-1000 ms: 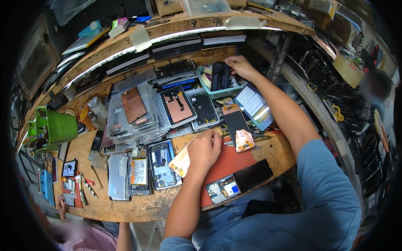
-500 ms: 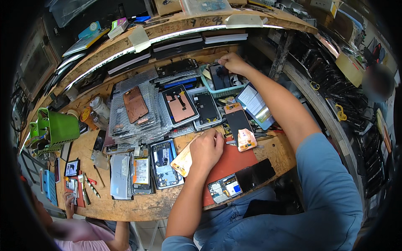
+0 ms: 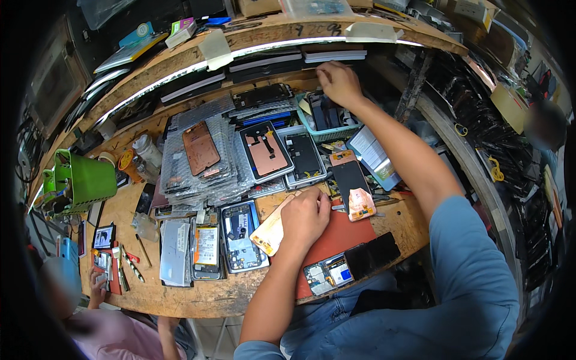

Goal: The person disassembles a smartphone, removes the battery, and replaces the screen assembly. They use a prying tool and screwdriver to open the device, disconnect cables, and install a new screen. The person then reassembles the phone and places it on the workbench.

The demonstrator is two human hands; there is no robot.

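My left hand (image 3: 303,219) rests with curled fingers over the right part of a pale, gold-backed phone screen panel (image 3: 268,235). What lies inside those fingers is hidden. Over the back of a teal basket (image 3: 333,134) is my right hand (image 3: 342,85), its fingers bent together; I cannot make out anything in them. A dark phone part (image 3: 326,115) sits in that basket below the hand. On the red mat (image 3: 342,236) in front of me lies an opened phone (image 3: 328,273) with its circuit board and battery showing, beside a black panel (image 3: 373,254).
Bubble-wrapped panels (image 3: 207,183) form a stack at the back left. Phone frames (image 3: 243,240) stand left of my left hand. A copper-and-black screen panel (image 3: 351,183) lies right of it. The wooden shelf (image 3: 270,33) overhangs the bench. Another person's hand (image 3: 98,288) is far left.
My right hand has lifted up and back from the phone part in the basket, which now lies lower. My left hand stays on the pale panel. The whole view has shifted slightly.
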